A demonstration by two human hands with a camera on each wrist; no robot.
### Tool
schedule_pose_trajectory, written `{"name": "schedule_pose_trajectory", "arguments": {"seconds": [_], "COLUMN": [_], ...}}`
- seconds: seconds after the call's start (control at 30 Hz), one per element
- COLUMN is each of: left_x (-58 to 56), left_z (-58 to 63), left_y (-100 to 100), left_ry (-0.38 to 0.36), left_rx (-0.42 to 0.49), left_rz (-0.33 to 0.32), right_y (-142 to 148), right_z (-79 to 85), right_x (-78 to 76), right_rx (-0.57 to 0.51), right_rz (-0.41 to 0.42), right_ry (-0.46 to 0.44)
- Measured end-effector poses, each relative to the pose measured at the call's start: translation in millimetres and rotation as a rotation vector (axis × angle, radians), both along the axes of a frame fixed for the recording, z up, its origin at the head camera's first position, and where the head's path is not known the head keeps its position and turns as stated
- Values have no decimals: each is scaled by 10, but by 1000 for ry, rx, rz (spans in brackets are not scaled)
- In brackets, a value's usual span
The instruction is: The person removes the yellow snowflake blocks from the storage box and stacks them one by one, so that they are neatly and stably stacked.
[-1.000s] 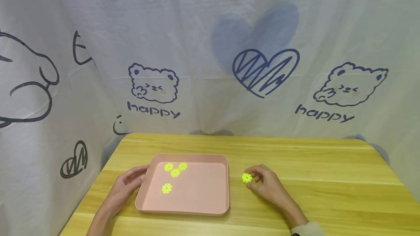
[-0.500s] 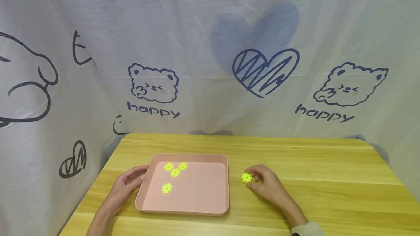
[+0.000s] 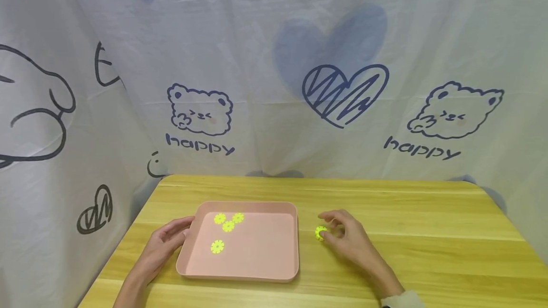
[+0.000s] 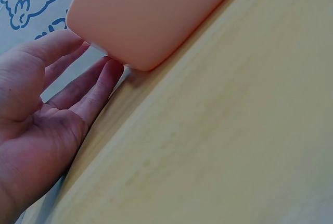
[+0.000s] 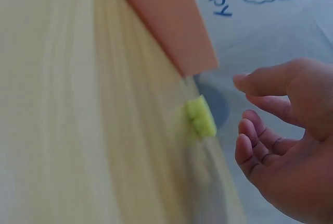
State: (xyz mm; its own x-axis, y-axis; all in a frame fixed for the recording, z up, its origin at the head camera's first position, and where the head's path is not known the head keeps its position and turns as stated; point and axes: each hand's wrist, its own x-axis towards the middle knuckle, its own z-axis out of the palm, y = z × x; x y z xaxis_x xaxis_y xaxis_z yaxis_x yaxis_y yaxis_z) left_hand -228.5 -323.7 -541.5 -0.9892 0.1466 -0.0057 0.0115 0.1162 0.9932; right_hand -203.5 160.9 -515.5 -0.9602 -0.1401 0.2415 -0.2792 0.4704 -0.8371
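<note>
My left hand (image 3: 164,246) rests with its fingers against the left wall of a pink tray (image 3: 257,277); in the left wrist view, the fingertips (image 4: 115,67) meet the tray's lower edge. Several flat yellow snowflake discs (image 3: 217,246) lie in the tray's left half. On the table right of the tray sits a small yellow stack of what look like snowflake discs (image 3: 319,233), blurred in the right wrist view. Beside it is my right hand (image 3: 348,236), thumb and fingers spread apart and holding nothing. The right wrist view shows a gap between hand and stack (image 5: 202,117).
Everything stands on a wooden table (image 3: 428,241) with rounded far corners. A pale curtain (image 3: 265,122) printed with hearts, bears and lettering hangs behind it and along the left side.
My right hand has let go of the yellow stack; its forefinger has lifted up and away from it. The left hand, the tray and the discs in it have stayed put.
</note>
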Motion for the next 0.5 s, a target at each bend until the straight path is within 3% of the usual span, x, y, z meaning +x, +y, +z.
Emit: {"name": "schedule_pose_trajectory", "arguments": {"seconds": [0.23, 0.5], "left_x": [-5, -12], "left_z": [-4, -15], "left_y": [-8, -3], "left_ry": [0, 6], "left_rx": [4, 13], "left_rz": [-3, -6], "right_y": [-262, -672], "right_z": [185, 234], "right_x": [59, 59], "right_rx": [-110, -159], "right_rz": [101, 191], "right_ry": [47, 39]}}
